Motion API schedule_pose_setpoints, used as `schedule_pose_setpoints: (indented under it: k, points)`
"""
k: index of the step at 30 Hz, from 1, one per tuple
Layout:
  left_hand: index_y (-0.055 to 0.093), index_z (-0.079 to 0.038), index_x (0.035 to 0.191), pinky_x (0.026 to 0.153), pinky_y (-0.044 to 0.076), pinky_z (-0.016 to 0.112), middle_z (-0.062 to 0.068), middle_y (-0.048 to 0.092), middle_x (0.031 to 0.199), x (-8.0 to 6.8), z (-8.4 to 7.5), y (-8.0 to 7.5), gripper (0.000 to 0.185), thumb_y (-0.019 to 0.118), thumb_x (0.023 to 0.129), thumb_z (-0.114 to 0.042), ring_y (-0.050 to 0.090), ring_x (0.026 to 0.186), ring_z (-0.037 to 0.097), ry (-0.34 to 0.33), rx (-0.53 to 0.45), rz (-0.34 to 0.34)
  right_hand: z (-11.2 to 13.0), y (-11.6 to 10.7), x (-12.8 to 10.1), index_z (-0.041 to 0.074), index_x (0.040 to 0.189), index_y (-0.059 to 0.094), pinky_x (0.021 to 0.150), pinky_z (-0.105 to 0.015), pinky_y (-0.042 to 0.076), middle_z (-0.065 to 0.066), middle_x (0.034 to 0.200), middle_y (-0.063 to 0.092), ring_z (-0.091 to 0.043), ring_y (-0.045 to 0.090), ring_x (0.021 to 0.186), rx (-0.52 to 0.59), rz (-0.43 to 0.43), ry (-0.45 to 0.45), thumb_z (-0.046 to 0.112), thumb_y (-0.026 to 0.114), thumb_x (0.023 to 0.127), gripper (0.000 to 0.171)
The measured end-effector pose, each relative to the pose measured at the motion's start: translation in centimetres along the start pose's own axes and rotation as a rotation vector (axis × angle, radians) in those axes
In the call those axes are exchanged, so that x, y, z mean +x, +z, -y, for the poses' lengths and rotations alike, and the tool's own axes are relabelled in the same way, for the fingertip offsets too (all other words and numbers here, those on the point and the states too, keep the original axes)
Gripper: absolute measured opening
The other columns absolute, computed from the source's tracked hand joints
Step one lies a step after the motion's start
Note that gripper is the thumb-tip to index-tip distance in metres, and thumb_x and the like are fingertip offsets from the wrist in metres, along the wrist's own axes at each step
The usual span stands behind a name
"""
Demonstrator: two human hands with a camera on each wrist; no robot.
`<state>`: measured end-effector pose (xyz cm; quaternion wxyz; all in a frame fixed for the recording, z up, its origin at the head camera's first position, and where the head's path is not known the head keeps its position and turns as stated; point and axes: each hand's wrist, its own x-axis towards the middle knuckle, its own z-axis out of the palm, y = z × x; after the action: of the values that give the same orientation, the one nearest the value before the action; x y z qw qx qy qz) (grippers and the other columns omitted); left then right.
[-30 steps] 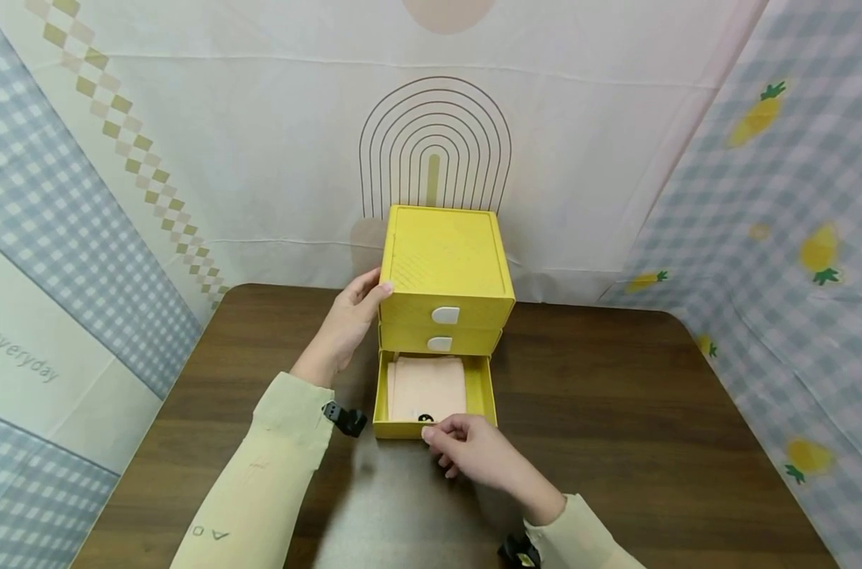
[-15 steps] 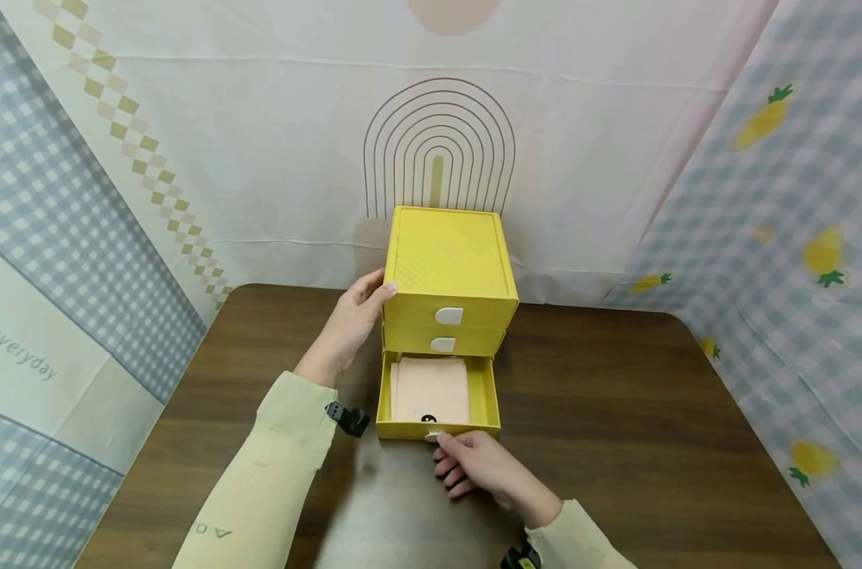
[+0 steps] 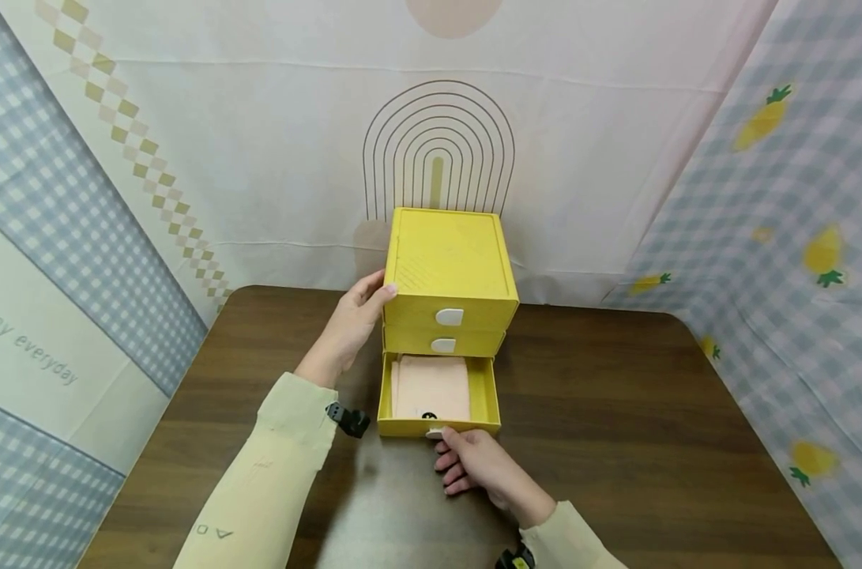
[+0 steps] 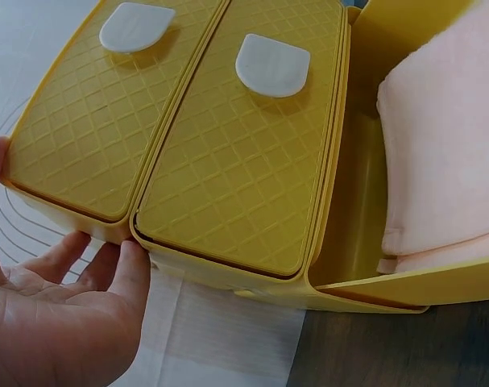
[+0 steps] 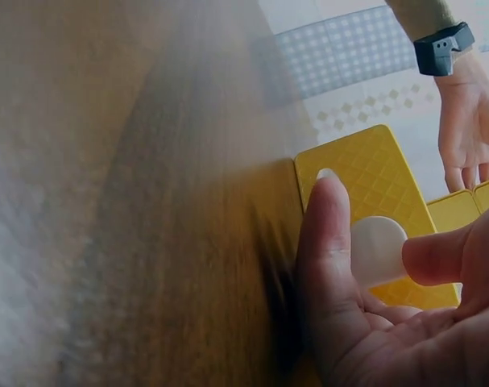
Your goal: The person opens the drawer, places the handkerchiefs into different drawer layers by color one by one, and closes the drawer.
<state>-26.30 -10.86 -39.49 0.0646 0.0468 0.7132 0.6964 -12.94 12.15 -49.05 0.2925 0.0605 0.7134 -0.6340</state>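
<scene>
A yellow chest of drawers (image 3: 450,251) stands on the table with its bottom drawer (image 3: 484,391) pulled out. In that drawer lies a folded pale pink cloth (image 3: 434,383) with a small round black mark near its front edge. My left hand (image 3: 348,320) rests against the chest's left side, thumb at the top front edge and fingers spread along the side wall (image 4: 91,282). With thumb and forefinger my right hand (image 3: 476,462) pinches the white handle (image 5: 377,250) of the bottom drawer; its other fingers hang loosely below.
The two upper drawers are closed, with white handles (image 3: 449,317) on their fronts. Dark brown wooden table (image 3: 601,435) surrounds the chest. A white printed cloth (image 3: 274,158) hangs behind, and checked fabric (image 3: 793,237) lines the right side.
My right thumb has shifted slightly right on the drawer front, so part of the white handle shows. The drawer stands very slightly further in. My left hand stays in place.
</scene>
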Motion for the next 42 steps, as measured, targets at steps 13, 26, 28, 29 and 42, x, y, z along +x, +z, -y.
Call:
schedule_pose_setpoints:
  k: [13, 26, 28, 29, 42]
  points:
    - [0.037, -0.022, 0.149, 0.112, 0.028, 0.038, -0.003, 0.038, 0.149, -0.2, 0.0, -0.1, 0.07, 0.061, 0.091, -0.052, 0.036, 0.135, 0.014, 0.0, -0.008, 0.003, 0.6, 0.0, 1.3, -0.009, 0.107, 0.06, 0.059, -0.037, 0.058, -0.013, 0.085, 0.064, -0.016, 0.06, 0.06, 0.025, -0.084, -0.02, 0.036, 0.047, 0.102, 0.047]
    - [0.038, -0.026, 0.148, 0.111, 0.03, 0.04, -0.005, 0.038, 0.149, -0.2, -0.6, 0.1, 0.075, 0.062, 0.086, -0.061, 0.037, 0.134, 0.014, -0.003, 0.034, 0.007, 2.5, -0.7, 3.6, -0.009, 0.109, 0.062, 0.059, -0.035, 0.058, -0.011, 0.083, 0.063, -0.015, 0.058, 0.06, 0.072, -0.152, -0.058, 0.042, 0.054, 0.098, 0.053]
    - [0.037, -0.027, 0.149, 0.111, 0.03, 0.04, -0.005, 0.037, 0.149, -0.2, -0.6, 0.2, 0.077, 0.062, 0.085, -0.062, 0.036, 0.134, 0.014, -0.01, 0.039, 0.009, 2.8, -0.9, 3.9, -0.009, 0.109, 0.061, 0.059, -0.034, 0.058, -0.011, 0.083, 0.064, -0.015, 0.058, 0.06, 0.072, -0.155, -0.058, 0.042, 0.053, 0.098, 0.052]
    - [0.037, -0.027, 0.149, 0.111, 0.03, 0.04, -0.005, 0.037, 0.149, -0.3, -0.7, 0.2, 0.077, 0.062, 0.085, -0.062, 0.036, 0.135, 0.014, -0.012, 0.04, 0.007, 2.9, -1.0, 4.1, -0.009, 0.109, 0.061, 0.06, -0.034, 0.058, -0.011, 0.083, 0.064, -0.015, 0.058, 0.06, 0.071, -0.155, -0.057, 0.042, 0.053, 0.098, 0.052]
    - [0.037, -0.025, 0.149, 0.111, 0.031, 0.038, -0.005, 0.038, 0.149, -0.2, -0.3, 0.1, 0.074, 0.061, 0.088, -0.059, 0.037, 0.133, 0.013, -0.016, 0.026, -0.003, 4.1, -1.5, 6.8, -0.009, 0.11, 0.06, 0.062, -0.032, 0.058, -0.011, 0.086, 0.064, -0.016, 0.059, 0.064, 0.098, -0.179, -0.04, 0.038, 0.05, 0.1, 0.048]
